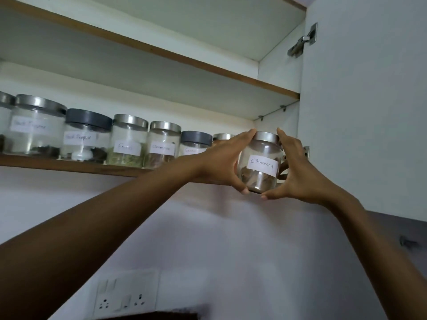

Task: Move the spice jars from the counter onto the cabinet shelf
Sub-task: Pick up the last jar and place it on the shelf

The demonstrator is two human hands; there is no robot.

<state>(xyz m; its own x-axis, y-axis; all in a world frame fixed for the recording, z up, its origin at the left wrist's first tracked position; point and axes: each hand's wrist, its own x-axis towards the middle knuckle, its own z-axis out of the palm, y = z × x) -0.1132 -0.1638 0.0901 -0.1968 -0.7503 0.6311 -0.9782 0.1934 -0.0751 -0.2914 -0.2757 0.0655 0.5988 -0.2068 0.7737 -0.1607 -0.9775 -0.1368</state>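
Observation:
A glass jar labelled Cinnamon [260,162], with a steel lid and brown sticks inside, is held up at the right end of the lower cabinet shelf [69,164]. My left hand [221,160] grips its left side and my right hand [298,167] its right side, thumbs under the base. Its base sits about level with the shelf's front edge; I cannot tell whether it rests on the shelf. Several labelled spice jars [128,139] stand in a row along the shelf to the left, some with steel lids, some with dark grey lids.
The open cabinet door [365,112] hangs just right of my hands, with hinges [302,41] on its inner side. An upper shelf [161,51] runs above. Below is a white wall with a switch and socket plate [126,294].

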